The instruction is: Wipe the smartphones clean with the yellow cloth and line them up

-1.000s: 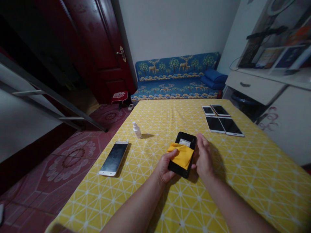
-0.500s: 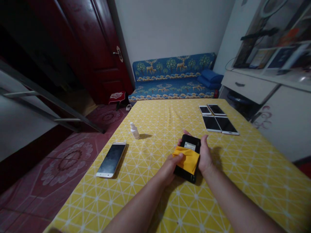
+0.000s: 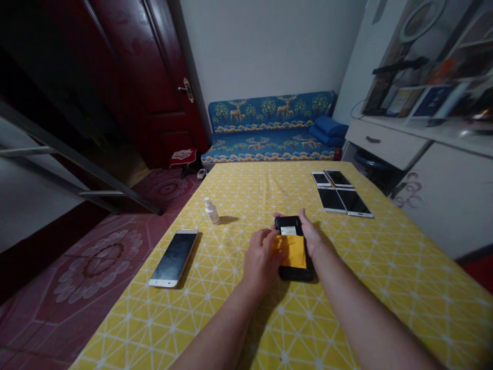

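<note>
My right hand (image 3: 311, 235) grips the right edge of a black tablet (image 3: 296, 275), with the thumb along its side and fingertips showing past its far left corner. A white label sits on the upper part of its face. Across its middle lies a folded yellow cloth (image 3: 295, 252). My left hand (image 3: 260, 259) is closed on the cloth's left edge, fingers bent and thumb partly hidden. To the left lie a white-framed phone (image 3: 175, 258) and a small white spray bottle (image 3: 211, 210), which stands upright.
Several phones (image 3: 332, 199) lie grouped at the far right of the table, which has a yellow patterned tablecloth (image 3: 250, 180). Beyond stands a blue sofa (image 3: 265, 133). A white cabinet (image 3: 431, 190) is on the right, a metal ladder (image 3: 100, 174) on the left.
My left hand has turned from thumb-flat on the cloth to bent fingers at its left edge. The tablet now sits straighter, and the cloth's left side is bunched. The view has shifted slightly.
</note>
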`<move>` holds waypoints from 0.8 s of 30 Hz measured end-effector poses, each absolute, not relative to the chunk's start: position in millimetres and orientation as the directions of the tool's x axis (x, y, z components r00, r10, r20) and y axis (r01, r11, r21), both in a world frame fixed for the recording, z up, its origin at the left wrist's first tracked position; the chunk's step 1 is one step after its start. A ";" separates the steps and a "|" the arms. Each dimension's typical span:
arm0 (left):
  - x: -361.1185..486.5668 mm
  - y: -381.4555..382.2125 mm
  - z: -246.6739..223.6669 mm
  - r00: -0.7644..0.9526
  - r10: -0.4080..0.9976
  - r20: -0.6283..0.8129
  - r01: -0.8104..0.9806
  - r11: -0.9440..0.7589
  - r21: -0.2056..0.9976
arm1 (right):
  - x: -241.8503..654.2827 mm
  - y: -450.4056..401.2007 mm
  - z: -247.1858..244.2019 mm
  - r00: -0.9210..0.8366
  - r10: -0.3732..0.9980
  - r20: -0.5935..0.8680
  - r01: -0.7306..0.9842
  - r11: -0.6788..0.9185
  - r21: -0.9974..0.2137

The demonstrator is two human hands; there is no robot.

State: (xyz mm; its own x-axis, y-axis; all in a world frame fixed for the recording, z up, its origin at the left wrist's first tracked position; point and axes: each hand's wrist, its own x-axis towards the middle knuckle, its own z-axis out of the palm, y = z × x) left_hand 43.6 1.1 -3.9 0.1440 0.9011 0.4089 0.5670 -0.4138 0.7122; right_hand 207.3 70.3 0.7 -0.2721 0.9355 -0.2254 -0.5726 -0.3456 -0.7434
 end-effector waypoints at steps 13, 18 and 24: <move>54.0 -14.8 -4.9 0.406 0.836 0.369 0.387 -0.523 0.759 | 202.7 92.5 -15.6 0.009 0.991 -0.133 -0.536 -0.108 -0.837; 56.2 -14.4 -5.0 0.441 0.826 0.351 0.441 -0.540 0.717 | 210.1 96.9 -13.5 0.006 0.995 -0.098 -0.530 -0.080 -0.844; 58.4 -15.3 -3.0 0.437 0.840 0.321 0.453 -0.514 0.729 | 208.8 98.3 -20.6 0.091 0.995 -0.042 -0.482 0.007 -0.876</move>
State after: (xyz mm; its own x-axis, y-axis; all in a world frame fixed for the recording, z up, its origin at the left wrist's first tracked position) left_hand 58.4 -15.3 -3.0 0.4366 0.8403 0.3212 0.4526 -0.5138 0.7289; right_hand 208.8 98.3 -20.6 0.0912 0.9950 -0.0418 -0.4824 0.0075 -0.8759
